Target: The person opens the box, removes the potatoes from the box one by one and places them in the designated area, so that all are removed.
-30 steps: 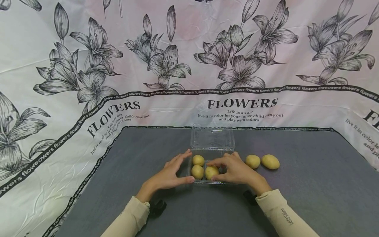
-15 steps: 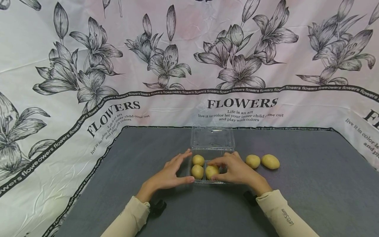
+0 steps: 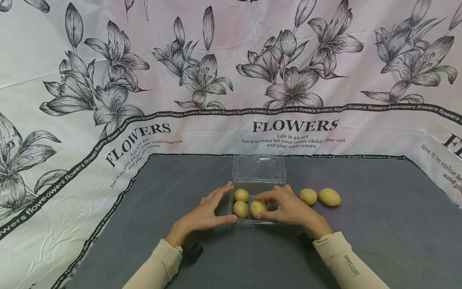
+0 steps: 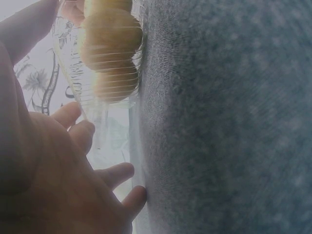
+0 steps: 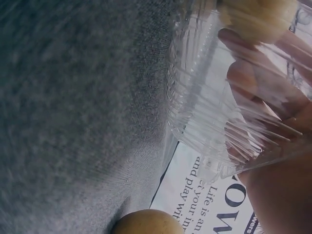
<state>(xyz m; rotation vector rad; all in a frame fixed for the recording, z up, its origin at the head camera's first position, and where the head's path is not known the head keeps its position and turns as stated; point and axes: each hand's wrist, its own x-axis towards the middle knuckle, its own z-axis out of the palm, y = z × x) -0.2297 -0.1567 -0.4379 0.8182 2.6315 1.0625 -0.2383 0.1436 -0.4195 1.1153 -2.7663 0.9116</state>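
Observation:
A clear plastic clamshell box (image 3: 278, 223) lies in the head view with its lid (image 3: 258, 168) tipped back. Two small yellow potatoes, a rear one (image 3: 241, 195) and a front one (image 3: 240, 209), fill its left compartment. With thumb and fingers my right hand (image 3: 288, 206) grips a third potato (image 3: 258, 209) in the right compartment. The right wrist view shows these fingers (image 5: 241, 73) and that potato (image 5: 258, 19) through the clear wall. My left hand (image 3: 203, 212) spans the box's left side, fingers extended, thumb at the front corner. In the left wrist view its fingertips (image 4: 73, 112) are at the wall.
To the right of the box, two more potatoes, a rounder one (image 3: 308, 197) and a longer one (image 3: 329, 197), lie on the dark grey tabletop (image 3: 379, 224). A floral-printed cloth (image 3: 216, 132) hangs behind and along the left side.
The potato in my right hand has shifted a touch to the right inside the compartment. Both hands stay almost where they were.

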